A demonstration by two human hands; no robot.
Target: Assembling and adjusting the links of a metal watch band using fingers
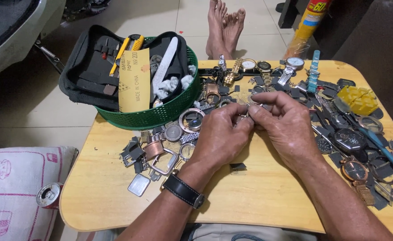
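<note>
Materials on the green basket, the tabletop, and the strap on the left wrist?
Green basket: looks like moulded plastic, matte, with a regular perforated mesh wall. Tabletop: wood or wood-look laminate, pale with faint grain and a smooth rounded edge; cannot tell which. Strap on the left wrist: black, matte, probably leather or rubber, with a metallic buckle.

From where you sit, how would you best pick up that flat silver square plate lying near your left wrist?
Pinch the silver square plate by two opposite edges, coming straight down from above. It lies flat on the wooden table, with bare wood around its near sides.
</note>
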